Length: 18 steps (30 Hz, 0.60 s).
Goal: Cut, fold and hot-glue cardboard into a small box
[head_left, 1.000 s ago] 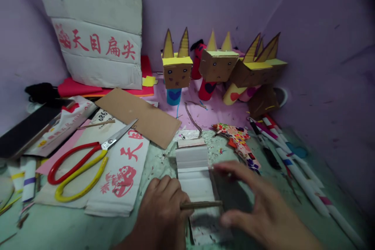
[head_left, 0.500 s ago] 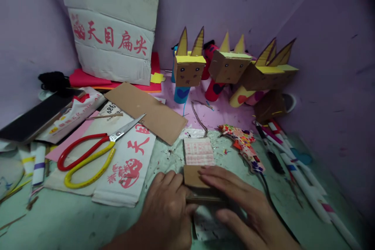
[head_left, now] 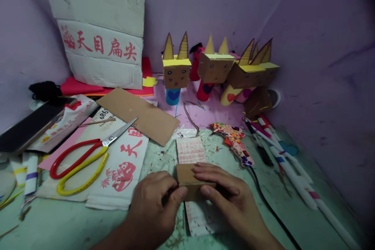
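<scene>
A small brown cardboard box is held between both hands, low in the middle of the head view. My left hand grips its left end, thumb at the near edge and fingers curled behind it. Across the top and right end lie the fingers of my right hand, with the thumb pressed on the front face. Under the box runs a strip of white paper with red print. The box's right end is hidden by my right hand.
Red-and-yellow scissors lie on printed cardboard at left, near a flat brown cardboard piece. A flowered glue gun with a black cord lies right, beside several rolled paper tubes. Box-headed cardboard figures stand behind.
My left fingers have shifted on the box's left end, and the thumb now shows at its near edge. My right thumb has come up onto the front face. The whole view has swung slightly right.
</scene>
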{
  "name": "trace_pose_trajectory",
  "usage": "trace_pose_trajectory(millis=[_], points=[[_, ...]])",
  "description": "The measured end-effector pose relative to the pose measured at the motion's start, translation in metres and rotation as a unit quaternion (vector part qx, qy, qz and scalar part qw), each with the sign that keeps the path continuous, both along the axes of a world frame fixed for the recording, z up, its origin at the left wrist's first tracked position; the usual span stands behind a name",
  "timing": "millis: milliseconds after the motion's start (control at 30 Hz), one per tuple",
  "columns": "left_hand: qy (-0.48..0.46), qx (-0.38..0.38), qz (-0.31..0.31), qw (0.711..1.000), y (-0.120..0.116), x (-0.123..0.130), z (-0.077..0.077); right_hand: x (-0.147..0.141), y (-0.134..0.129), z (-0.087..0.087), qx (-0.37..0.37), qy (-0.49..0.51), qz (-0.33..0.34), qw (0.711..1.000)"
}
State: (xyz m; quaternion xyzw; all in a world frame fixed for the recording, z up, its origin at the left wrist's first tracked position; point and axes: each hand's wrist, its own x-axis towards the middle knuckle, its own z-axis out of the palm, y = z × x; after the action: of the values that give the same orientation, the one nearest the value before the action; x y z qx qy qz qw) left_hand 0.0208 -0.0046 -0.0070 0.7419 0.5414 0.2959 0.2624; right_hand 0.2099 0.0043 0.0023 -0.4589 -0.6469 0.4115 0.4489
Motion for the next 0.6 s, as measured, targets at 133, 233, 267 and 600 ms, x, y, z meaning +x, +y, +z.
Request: trace_pose_trajectory(millis=[133, 233, 267, 600], points=[[0.028, 0.037, -0.012, 0.999, 0.0019, 0.0011, 0.0001, -0.0014, 0.0006, 0.0004, -0.004, 0.028, -0.008, 1.0], [0.041, 0.054, -0.011, 0.998, 0.0032, 0.0015, 0.0, -0.001, 0.0005, 0.0003, -0.021, 0.029, -0.016, 0.999], [0.044, 0.06, -0.014, 0.997, 0.0035, 0.0013, 0.0, -0.0011, 0.0005, 0.0003, -0.031, 0.026, -0.024, 0.999], [0.056, 0.069, -0.031, 0.996, 0.0068, 0.0005, 0.0053, -0.0062, 0.0012, -0.0051, 0.001, 0.028, -0.049, 0.998]])
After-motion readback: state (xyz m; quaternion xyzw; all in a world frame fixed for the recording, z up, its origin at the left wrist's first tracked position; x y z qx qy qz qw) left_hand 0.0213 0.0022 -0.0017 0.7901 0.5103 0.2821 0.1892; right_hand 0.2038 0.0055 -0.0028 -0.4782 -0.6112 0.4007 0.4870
